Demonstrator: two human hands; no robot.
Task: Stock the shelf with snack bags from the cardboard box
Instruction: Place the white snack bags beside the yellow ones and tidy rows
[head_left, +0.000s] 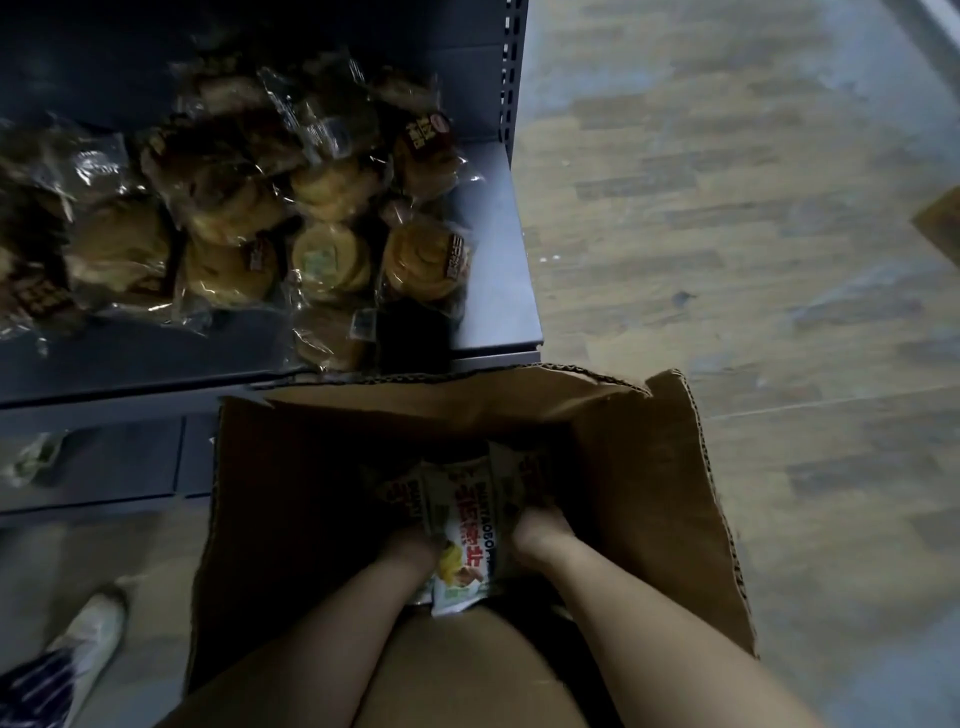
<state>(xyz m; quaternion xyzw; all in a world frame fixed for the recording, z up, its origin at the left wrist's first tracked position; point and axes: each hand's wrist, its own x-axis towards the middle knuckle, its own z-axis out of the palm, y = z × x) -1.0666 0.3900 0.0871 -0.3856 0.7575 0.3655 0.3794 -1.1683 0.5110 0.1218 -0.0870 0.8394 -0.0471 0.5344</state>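
Observation:
An open cardboard box (670, 499) stands on the floor below the dark metal shelf (498, 291). Both my arms reach down into it. My left hand (410, 545) and my right hand (540, 535) grip the two sides of a bunch of white snack bags (462, 525) with red lettering, deep in the box. The fingertips are hidden behind the bags. On the shelf lie several clear-wrapped bread buns (332, 260) in a loose heap.
A lower shelf level (104, 467) sits left of the box, with a pale packet (31, 457) on it. My white shoe (88, 639) is on the floor at lower left. A wood-pattern floor (753, 208) spreads to the right, with another cardboard corner (943, 223) at the right edge.

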